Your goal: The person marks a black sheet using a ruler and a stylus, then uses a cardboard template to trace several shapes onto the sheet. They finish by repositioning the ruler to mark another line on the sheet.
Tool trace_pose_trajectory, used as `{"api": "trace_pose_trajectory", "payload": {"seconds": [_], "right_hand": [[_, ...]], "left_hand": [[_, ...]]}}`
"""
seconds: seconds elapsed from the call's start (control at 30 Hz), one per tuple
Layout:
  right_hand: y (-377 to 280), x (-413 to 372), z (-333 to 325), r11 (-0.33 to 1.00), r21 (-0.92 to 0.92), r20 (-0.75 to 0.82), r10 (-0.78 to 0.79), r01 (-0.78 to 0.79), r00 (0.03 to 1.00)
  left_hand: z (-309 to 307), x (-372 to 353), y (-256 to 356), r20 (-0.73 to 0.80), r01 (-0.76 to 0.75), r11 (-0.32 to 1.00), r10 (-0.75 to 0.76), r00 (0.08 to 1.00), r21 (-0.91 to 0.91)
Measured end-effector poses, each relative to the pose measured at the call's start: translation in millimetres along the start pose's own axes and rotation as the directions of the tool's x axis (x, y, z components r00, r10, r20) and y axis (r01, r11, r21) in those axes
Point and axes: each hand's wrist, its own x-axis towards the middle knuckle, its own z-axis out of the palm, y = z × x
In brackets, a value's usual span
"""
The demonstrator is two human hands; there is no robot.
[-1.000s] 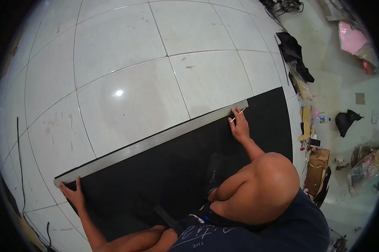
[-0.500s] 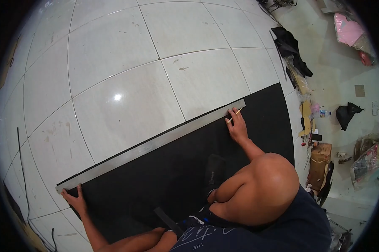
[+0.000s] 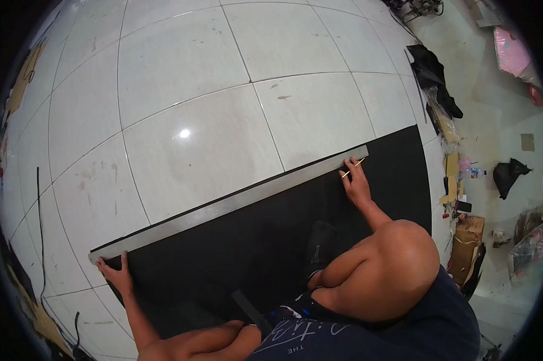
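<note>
A long metal ruler (image 3: 235, 202) lies slantwise along the far edge of a large black sheet (image 3: 217, 259) on the floor. A narrow black strip of the sheet shows beyond the ruler. My left hand (image 3: 118, 277) presses on the ruler's left end, with thumb and fingers spread apart. Near the right end, my right hand (image 3: 358, 183) has its fingertips on the ruler's near edge. A thin yellow pencil (image 3: 353, 168) is held crosswise between the fingers of that hand. My legs and one dark shoe rest on the sheet.
White floor tiles (image 3: 193, 72) stretch beyond the sheet. To the right are a black cloth (image 3: 429, 69), a cardboard box (image 3: 466, 243), a plastic bottle (image 3: 478, 173) and a black bag (image 3: 510, 177). A thin black strip (image 3: 41, 234) lies at the left.
The whole view has shifted, so the sheet, ruler and hands appear farther right. Both hands keep their places on the ruler, and the pencil stays in my right hand.
</note>
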Motion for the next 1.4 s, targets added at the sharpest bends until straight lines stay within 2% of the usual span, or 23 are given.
{"api": "trace_pose_trajectory", "payload": {"seconds": [0.23,0.33,0.37,0.4,0.47,0.5,0.53,0.57,0.73,0.9,1.03,1.1,1.17,1.27,1.33,1.37,1.4], "right_hand": [[9.9,0.0,5.3,0.996,-0.046,-0.079,-0.075,0.072,0.994],[5.2,-1.5,3.4,0.995,-0.091,-0.047,-0.039,0.035,0.998],[-6.0,-0.5,-4.4,0.999,-0.048,0.019,0.022,-0.021,1.0],[-13.7,-0.2,-10.8,0.999,-0.014,0.073,0.049,-0.048,0.996],[-21.4,0.3,-12.6,0.989,-0.093,0.064,0.124,-0.118,0.99],[-12.7,1.9,-9.2,0.995,-0.094,0.07,0.033,-0.027,0.997],[0.2,2.9,-3.8,0.993,-0.1,0.033,-0.056,0.059,0.998],[-3.4,0.6,-6.6,0.998,-0.068,0.045,-0.009,0.012,0.999],[-15.2,-0.2,-9.9,0.994,-0.103,0.021,-0.019,0.021,1.0],[-40.3,-4.4,-23.5,0.993,-0.08,0.104,0.098,-0.09,0.99],[-57.3,-10.4,-26.9,0.998,-0.057,0.081,0.042,-0.038,0.996],[-63.9,-10.8,-28.2,0.995,-0.078,0.08,0.07,-0.064,0.994],[-55.3,-9.6,-27.4,0.994,-0.09,0.091,0.075,-0.067,0.993],[-22.3,-2.5,-15.8,0.995,-0.093,0.071,-0.012,0.019,0.997],[-14.6,-0.3,-12.9,0.996,-0.09,0.069,0.022,-0.016,0.997],[-16.6,3.0,-15.3,0.994,-0.051,0.126,0.1,-0.094,0.987],[-6.5,3.1,-2.9,0.998,-0.008,0.028,0.062,-0.062,0.998]], "left_hand": [[6.7,1.0,-7.0,-0.037,-0.006,0.999,0.005,0.999,-0.033],[5.8,1.9,-9.8,-0.046,-0.039,0.99,0.033,0.998,-0.138],[3.7,0.6,-5.0,-0.06,-0.043,0.993,0.037,0.998,-0.107],[4.0,-0.8,-1.0,-0.06,-0.019,0.983,0.008,0.998,-0.181],[7.5,-2.6,1.9,-0.078,0.003,0.989,-0.014,0.997,-0.145],[6.5,-5.7,6.2,-0.112,-0.016,0.995,0.005,0.994,-0.094],[2.0,-7.0,12.4,-0.103,-0.024,0.997,0.016,0.995,-0.078],[-2.6,-7.3,18.3,-0.053,0.024,0.998,-0.027,0.998,-0.066],[-6.9,-9.7,26.3,-0.026,0.064,0.993,-0.067,0.997,-0.104],[-15.7,-11.7,36.1,-0.002,0.104,0.988,-0.105,0.994,-0.114],[-20.5,-12.2,43.1,0.023,0.131,0.976,-0.129,0.991,-0.177],[-23.3,-12.6,43.5,0.038,0.132,0.974,-0.127,0.991,-0.183],[-21.4,-12.7,42.0,0.04,0.126,0.976,-0.121,0.992,-0.176],[-18.1,-11.5,36.3,0.023,0.1,0.987,-0.097,0.995,-0.127],[-11.0,-6.1,21.8,0.025,0.071,0.993,-0.069,0.997,-0.099],[-14.0,-3.8,23.2,0.052,0.093,0.99,-0.088,0.995,-0.103],[-16.9,-0.6,23.9,0.094,0.102,0.992,-0.095,0.991,-0.07]]}}
